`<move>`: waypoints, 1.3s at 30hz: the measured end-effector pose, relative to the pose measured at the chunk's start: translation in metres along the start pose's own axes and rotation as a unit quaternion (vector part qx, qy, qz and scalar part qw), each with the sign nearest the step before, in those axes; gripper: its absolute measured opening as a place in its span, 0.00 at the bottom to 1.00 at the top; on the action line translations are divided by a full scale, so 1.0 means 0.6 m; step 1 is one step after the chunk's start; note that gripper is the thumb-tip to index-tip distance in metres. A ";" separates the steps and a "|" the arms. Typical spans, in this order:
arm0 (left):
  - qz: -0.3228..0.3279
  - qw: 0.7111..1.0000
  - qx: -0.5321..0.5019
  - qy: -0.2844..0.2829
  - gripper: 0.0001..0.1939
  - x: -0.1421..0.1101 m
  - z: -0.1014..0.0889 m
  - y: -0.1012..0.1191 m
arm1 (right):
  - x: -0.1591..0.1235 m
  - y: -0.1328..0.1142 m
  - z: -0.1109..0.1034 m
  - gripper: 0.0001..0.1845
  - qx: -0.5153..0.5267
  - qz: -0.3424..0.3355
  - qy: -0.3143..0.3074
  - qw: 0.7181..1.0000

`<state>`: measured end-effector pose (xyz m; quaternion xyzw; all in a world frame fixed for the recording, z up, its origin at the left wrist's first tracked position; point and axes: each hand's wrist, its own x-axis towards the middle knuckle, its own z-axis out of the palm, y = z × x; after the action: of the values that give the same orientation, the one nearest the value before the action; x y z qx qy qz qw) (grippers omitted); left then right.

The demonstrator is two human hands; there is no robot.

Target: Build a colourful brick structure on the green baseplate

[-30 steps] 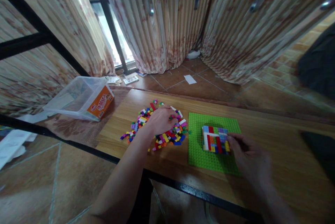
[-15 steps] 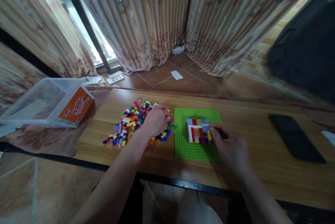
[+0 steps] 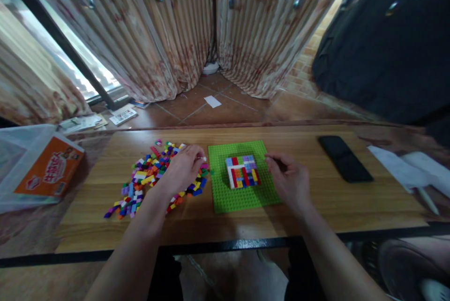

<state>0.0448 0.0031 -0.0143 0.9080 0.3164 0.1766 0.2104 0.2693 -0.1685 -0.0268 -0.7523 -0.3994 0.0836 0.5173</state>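
My left hand [image 3: 183,169] is over the right side of a pile of loose toy bricks [image 3: 147,178], its fingers pinched on a small white toy brick [image 3: 204,158]. A green studded baseplate [image 3: 218,200] lies to the right of the pile. Near the middle of the plate sits a low block of joined toy bricks [image 3: 242,171] in red, white, blue, purple, orange and yellow. My right hand [image 3: 291,178] is closed at the plate's right edge, apart from the block. Whatever its fingertips may hold is hidden.
A black phone [image 3: 345,158] lies on the wooden table [image 3: 316,212] at the right, with white papers [image 3: 397,167] beyond it. To the left stands a clear plastic bin [image 3: 26,139] with an orange label. Curtains [image 3: 176,33] hang behind the table.
The whole view has swung to the right. My right hand has drawn away from the brick block to the plate's right edge. My left hand stays over the pile, the white brick now visible.
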 end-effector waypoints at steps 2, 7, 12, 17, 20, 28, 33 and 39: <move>-0.002 0.998 -0.061 0.017 0.05 0.000 -0.005 0.008 | -0.001 -0.001 0.001 0.12 0.019 0.001 0.001 1.000; 0.033 0.979 -0.200 0.019 0.07 -0.005 0.013 0.049 | -0.007 -0.011 0.006 0.11 0.110 0.009 -0.047 0.993; 0.068 0.964 -0.256 -0.014 0.06 -0.014 0.054 0.086 | -0.021 -0.033 0.008 0.12 0.138 -0.033 -0.145 0.979; 0.082 0.967 -0.242 -0.020 0.07 -0.019 0.067 0.101 | -0.031 -0.051 0.011 0.09 0.093 -0.081 -0.187 0.975; 0.085 0.967 -0.238 -0.001 0.06 -0.020 0.069 0.104 | -0.033 -0.051 0.014 0.09 0.089 -0.088 -0.172 0.977; 0.090 0.970 -0.220 0.056 0.13 -0.024 0.082 0.109 | -0.035 -0.051 0.007 0.10 0.055 -0.103 -0.193 0.974; 0.072 0.979 -0.163 0.094 0.12 -0.021 0.073 0.102 | -0.019 -0.023 -0.016 0.11 -0.007 -0.025 -0.095 0.995; 0.009 0.982 -0.142 0.121 0.10 -0.017 0.068 0.080 | -0.017 -0.001 -0.026 0.11 -0.065 0.039 -0.113 0.991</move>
<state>0.0801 -0.0486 -0.0272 0.8436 0.3032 0.3302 0.2956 0.2705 -0.1864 -0.0221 -0.7850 -0.4299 0.1622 0.4156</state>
